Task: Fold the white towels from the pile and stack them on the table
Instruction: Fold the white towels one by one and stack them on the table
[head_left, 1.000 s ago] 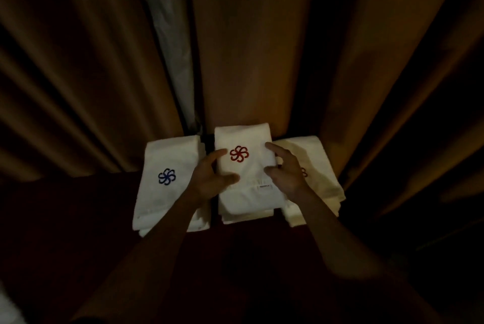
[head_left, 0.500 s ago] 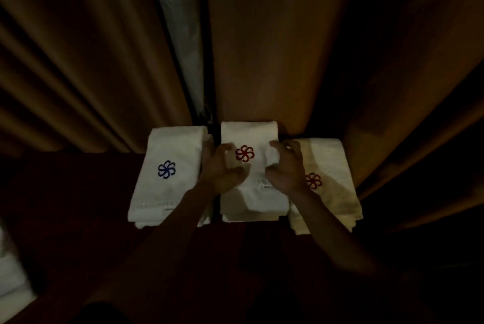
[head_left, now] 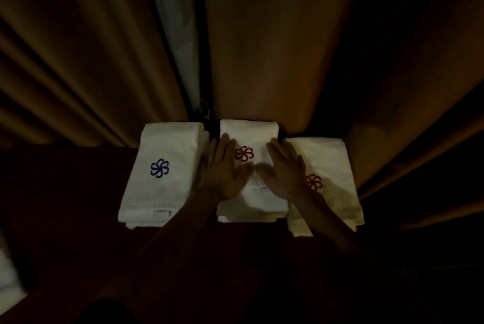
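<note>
White folded terry towel with a red pinwheel emblem [head_left: 248, 129] lies on top of the middle stack, on the dark red worktop [head_left: 65, 192]. Light is dim.

- Left hand [head_left: 222, 169]: palm down on the left half of this towel, fingers straight and together, pointing away from the body. Grip wide, holds nothing.
- Right hand [head_left: 285, 169]: palm down on the right half, fingers straight; its outer edge overlaps the neighbouring stack. Grip wide, holds nothing. The thumbs nearly meet below the emblem, slightly blurred.
- Left stack of folded white towels with a blue pinwheel emblem [head_left: 167, 145]: just beside the middle stack, small label at its near edge.
- Right stack of folded cream-white towels with a red pinwheel emblem [head_left: 327, 158]: touching the middle stack, set a little nearer the body.
- Brown pleated curtains [head_left: 262, 48] hang directly behind all three stacks; a pale grey strip [head_left: 172, 22] shows between two panels.
- White cloth [head_left: 7, 281] at the lower left edge; mostly cut off, shape cannot be told.
</note>
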`<action>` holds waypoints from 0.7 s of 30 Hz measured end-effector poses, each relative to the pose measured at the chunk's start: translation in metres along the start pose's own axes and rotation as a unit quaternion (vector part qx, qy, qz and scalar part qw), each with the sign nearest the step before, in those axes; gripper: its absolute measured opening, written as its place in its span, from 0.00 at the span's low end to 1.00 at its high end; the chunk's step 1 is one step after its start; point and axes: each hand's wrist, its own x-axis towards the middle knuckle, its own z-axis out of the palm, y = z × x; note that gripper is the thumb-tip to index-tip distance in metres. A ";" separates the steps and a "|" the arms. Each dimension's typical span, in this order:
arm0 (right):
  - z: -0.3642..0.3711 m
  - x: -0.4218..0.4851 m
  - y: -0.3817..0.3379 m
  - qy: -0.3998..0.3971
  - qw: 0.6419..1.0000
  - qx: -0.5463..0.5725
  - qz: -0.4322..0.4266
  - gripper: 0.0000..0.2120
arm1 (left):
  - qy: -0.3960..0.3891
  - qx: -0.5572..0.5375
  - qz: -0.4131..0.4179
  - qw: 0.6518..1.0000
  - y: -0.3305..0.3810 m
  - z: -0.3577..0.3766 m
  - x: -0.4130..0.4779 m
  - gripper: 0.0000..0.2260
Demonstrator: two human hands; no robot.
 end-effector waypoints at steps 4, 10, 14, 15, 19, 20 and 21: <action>-0.011 0.020 -0.008 0.143 0.988 0.042 -0.040 0.37 | 0.126 0.002 0.050 0.991 0.010 -0.016 0.018 0.32; -0.005 0.032 -0.006 0.108 0.993 -0.001 -0.047 0.36 | 0.046 0.006 0.052 0.998 0.011 -0.015 0.035 0.34; 0.005 0.034 0.004 -0.003 0.999 -0.054 0.001 0.38 | 0.003 0.010 0.039 0.999 0.002 -0.002 0.035 0.34; 0.006 0.035 0.004 -0.007 0.998 -0.067 0.000 0.38 | -0.005 0.016 0.032 0.999 0.000 0.000 0.036 0.34; 0.004 0.038 0.002 -0.026 0.997 -0.077 0.009 0.38 | -0.046 0.028 0.020 0.998 -0.001 -0.002 0.041 0.32; 0.003 0.038 0.001 -0.029 0.997 -0.072 0.010 0.38 | -0.053 0.026 0.018 0.998 -0.001 -0.004 0.041 0.32; 0.001 0.038 -0.001 -0.028 0.998 -0.064 0.009 0.38 | -0.055 0.026 0.018 0.998 0.000 -0.006 0.041 0.32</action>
